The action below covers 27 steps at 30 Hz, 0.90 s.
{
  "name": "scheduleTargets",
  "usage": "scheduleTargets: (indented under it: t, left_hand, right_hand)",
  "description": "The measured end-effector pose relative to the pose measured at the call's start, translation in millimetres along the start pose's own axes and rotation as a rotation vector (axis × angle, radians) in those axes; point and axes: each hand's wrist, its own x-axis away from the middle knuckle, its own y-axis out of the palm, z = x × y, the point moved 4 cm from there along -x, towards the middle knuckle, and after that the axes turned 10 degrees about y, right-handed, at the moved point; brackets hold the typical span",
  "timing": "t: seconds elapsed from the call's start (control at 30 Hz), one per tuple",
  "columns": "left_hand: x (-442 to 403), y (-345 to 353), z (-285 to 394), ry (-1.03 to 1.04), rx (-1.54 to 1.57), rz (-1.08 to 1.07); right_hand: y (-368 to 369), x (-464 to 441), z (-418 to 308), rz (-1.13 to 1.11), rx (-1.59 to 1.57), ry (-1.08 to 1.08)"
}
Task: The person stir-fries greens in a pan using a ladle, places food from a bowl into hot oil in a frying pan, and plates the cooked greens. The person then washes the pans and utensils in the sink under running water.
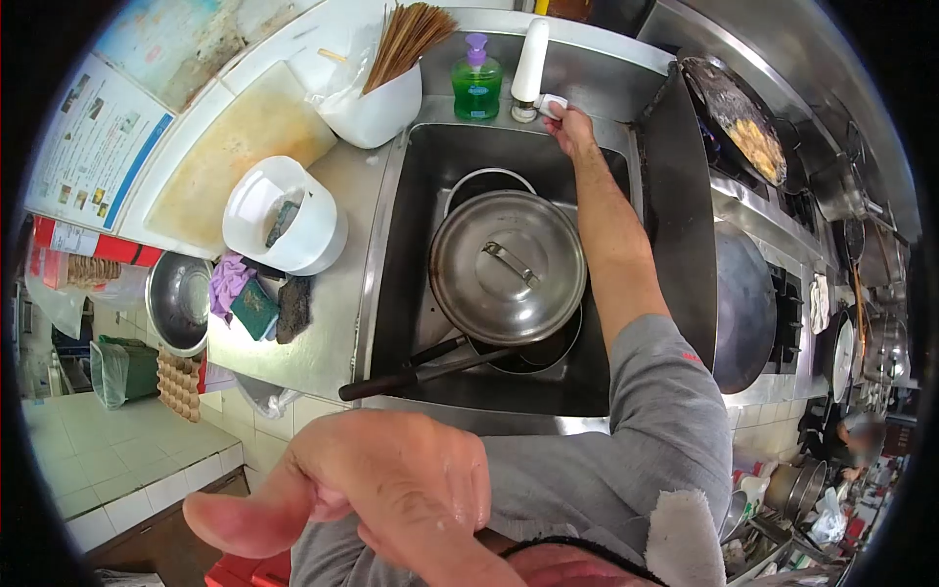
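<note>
My right hand [570,132] reaches over the far right of the sink, its fingers closed on the small white tap handle [551,105]. That handle sits at the base of a tall white tap [530,67]. Close to the camera, in front of my chest, my left hand [401,470] has curled fingers and the thumb out to the side; nothing shows in it. In the sink [396,210] lies a steel lid [499,279] on top of pans, with dark pan handles [421,375] pointing to the near left. Beside the tap stands a green soap bottle [477,86].
Left of the sink are a white tub [328,230], a green scouring pad [254,310], a purple cloth [231,284] and a holder with a bamboo brush [406,44]. On the right, food sits in a wok [748,137] past a metal partition [675,215]. A person [849,445] is further off.
</note>
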Motion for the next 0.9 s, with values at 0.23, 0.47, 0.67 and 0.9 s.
scheduleTargets:
  t: [0.23, 0.47, 0.67, 0.9]
  left_hand:
    - [-9, -2, 5, -0.095, 0.014, -0.149]
    - [-9, 8, 10, -0.025, -0.117, 0.0]
    - [-13, 7, 8, -0.049, -0.127, -0.09]
    - [-15, 12, 2, 0.066, -0.065, -0.118]
  right_hand:
    - [-5, -9, 4, 0.012, 0.031, -0.053]
    - [-5, -1, 3, 0.033, 0.03, -0.113]
    - [-5, 1, 2, 0.029, 0.098, -0.134]
    - [-2, -5, 13, 0.052, 0.126, -0.184]
